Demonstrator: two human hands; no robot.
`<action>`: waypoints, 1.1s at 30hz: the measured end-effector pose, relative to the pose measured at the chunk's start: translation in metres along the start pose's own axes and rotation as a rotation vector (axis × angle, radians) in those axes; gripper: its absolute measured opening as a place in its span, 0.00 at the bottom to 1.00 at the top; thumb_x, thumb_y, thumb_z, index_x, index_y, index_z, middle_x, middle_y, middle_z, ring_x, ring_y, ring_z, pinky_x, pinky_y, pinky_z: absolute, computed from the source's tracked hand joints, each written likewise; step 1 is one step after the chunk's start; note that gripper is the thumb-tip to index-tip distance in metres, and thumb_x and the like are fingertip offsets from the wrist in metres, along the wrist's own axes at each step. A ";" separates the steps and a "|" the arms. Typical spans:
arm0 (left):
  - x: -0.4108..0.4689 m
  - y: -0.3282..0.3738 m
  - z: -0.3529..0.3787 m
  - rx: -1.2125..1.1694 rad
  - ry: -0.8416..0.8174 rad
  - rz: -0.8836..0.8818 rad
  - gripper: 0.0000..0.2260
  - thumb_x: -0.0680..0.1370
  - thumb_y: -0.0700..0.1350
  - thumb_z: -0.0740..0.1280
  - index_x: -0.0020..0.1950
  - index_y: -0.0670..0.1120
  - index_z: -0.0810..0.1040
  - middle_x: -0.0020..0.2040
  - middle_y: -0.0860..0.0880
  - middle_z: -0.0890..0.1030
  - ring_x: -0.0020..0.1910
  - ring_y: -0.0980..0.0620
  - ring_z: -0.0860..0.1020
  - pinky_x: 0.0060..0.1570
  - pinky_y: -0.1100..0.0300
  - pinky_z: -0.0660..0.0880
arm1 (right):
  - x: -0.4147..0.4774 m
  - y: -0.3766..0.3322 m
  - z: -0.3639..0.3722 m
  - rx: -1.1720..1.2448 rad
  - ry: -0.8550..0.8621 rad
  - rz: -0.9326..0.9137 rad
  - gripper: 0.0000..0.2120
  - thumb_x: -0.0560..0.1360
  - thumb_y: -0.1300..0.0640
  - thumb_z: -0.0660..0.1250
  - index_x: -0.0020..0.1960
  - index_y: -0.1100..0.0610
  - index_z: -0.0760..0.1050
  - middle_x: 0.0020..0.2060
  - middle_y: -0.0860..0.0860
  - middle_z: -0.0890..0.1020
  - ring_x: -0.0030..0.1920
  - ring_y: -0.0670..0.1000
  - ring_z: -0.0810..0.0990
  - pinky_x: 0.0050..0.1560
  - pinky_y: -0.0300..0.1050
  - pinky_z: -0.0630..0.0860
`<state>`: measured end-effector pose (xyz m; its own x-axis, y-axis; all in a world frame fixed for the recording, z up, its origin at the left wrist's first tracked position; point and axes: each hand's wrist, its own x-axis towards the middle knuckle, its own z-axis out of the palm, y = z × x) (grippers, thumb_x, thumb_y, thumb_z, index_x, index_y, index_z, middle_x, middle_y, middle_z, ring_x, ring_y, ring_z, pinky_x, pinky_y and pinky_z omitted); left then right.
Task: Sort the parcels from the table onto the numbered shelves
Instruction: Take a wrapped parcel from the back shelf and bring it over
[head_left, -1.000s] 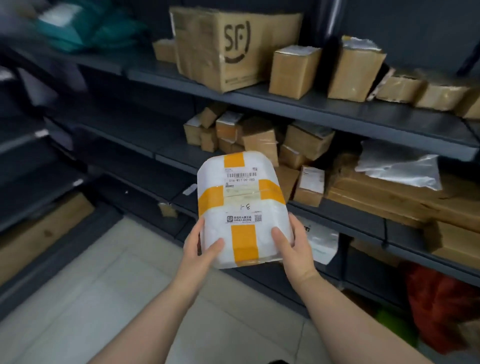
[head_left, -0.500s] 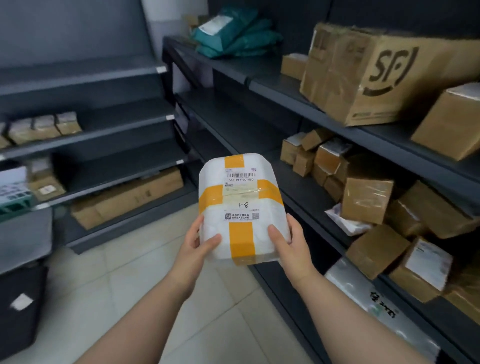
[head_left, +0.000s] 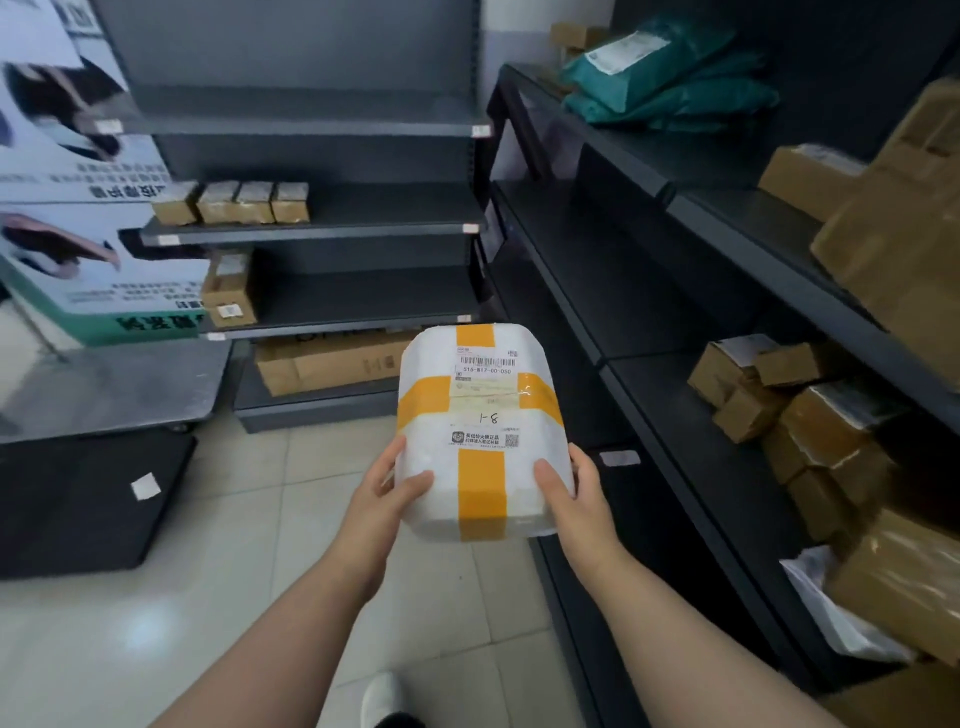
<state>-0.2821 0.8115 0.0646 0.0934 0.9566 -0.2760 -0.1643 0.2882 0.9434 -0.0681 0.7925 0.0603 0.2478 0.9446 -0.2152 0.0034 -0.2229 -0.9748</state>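
A white parcel (head_left: 480, 415) crossed with orange tape, hand-marked "1-8" on its label, is held out in front of me over the tiled floor. My left hand (head_left: 387, 491) grips its lower left edge, thumb on top. My right hand (head_left: 574, 491) grips the lower right edge the same way. Dark grey shelves (head_left: 317, 228) stand ahead and a second dark shelf run (head_left: 675, 322) stretches along the right.
Small brown boxes (head_left: 234, 202) sit on the far shelf, a long carton (head_left: 332, 364) below. Brown boxes (head_left: 779, 395) crowd the right shelves, green bags (head_left: 670, 78) on top. A metal table (head_left: 104, 384) and a black case (head_left: 88, 504) stand at left.
The view has swung left: the box-filled right shelves slid to the right edge and the far shelf unit and metal table came into view. Both hands keep their hold on the parcel.
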 end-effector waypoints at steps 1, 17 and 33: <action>0.007 0.001 -0.006 -0.012 0.014 -0.014 0.31 0.68 0.50 0.73 0.71 0.57 0.70 0.63 0.55 0.79 0.62 0.53 0.76 0.65 0.50 0.71 | 0.009 -0.002 0.008 0.001 -0.016 0.004 0.27 0.74 0.46 0.69 0.70 0.46 0.63 0.59 0.45 0.77 0.58 0.48 0.77 0.60 0.52 0.76; 0.215 0.068 -0.120 -0.038 -0.003 -0.027 0.22 0.77 0.43 0.68 0.69 0.52 0.70 0.62 0.54 0.79 0.62 0.52 0.76 0.64 0.50 0.72 | 0.187 -0.041 0.165 -0.015 0.013 0.018 0.28 0.74 0.46 0.67 0.71 0.48 0.63 0.59 0.46 0.77 0.58 0.47 0.77 0.57 0.49 0.77; 0.342 0.069 -0.155 0.260 -0.030 -0.118 0.25 0.80 0.51 0.65 0.76 0.56 0.61 0.69 0.53 0.71 0.67 0.50 0.71 0.64 0.52 0.70 | 0.307 -0.026 0.221 -0.085 -0.045 0.169 0.28 0.77 0.44 0.63 0.74 0.42 0.56 0.64 0.45 0.72 0.63 0.50 0.74 0.61 0.54 0.75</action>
<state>-0.4137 1.1648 0.0071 0.1264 0.9144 -0.3845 0.1062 0.3729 0.9218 -0.2064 1.1415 0.0068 0.2083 0.9012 -0.3800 0.0475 -0.3974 -0.9164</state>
